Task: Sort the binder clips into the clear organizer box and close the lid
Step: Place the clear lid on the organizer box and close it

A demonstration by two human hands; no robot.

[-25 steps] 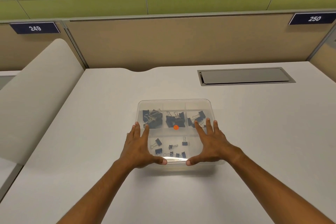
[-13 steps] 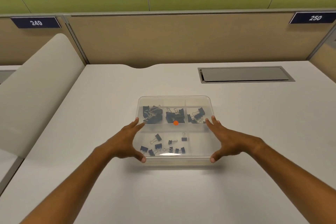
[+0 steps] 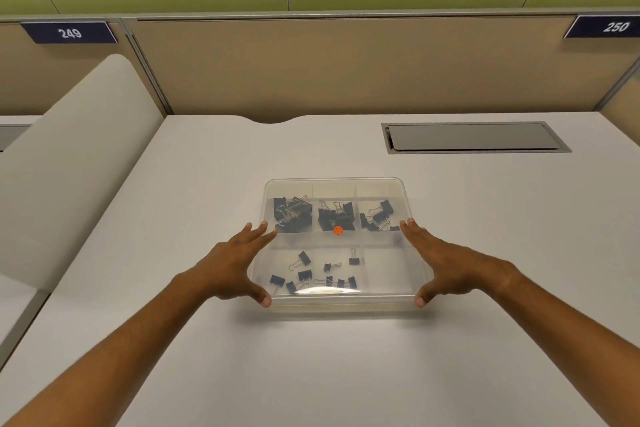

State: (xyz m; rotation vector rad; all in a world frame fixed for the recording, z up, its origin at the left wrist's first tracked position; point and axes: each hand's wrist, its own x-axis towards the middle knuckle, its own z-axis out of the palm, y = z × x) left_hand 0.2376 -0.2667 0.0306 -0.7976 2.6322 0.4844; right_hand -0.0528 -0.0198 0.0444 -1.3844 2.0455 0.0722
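The clear organizer box point(image 3: 388, 274) sits on the white desk with its transparent lid lying flat on top. Black binder clips point(image 3: 292, 213) fill the three far compartments, and several smaller clips point(image 3: 304, 276) lie in the near-left and near-middle ones. A small orange sticker point(image 3: 338, 230) shows near the lid's centre. My left hand point(image 3: 232, 267) is spread along the box's left side, thumb at the near-left corner. My right hand point(image 3: 446, 263) mirrors it on the right side, thumb at the near-right corner. Both hands hold nothing.
The white desk point(image 3: 346, 374) stretches around the box. A grey cable hatch point(image 3: 474, 137) is set into the desk at the back right. A tan partition point(image 3: 346, 66) bounds the far edge, and a curved white divider point(image 3: 76, 163) stands to the left.
Both hands slid off the top of the lid outward to the box's left and right sides. The box has stayed in place.
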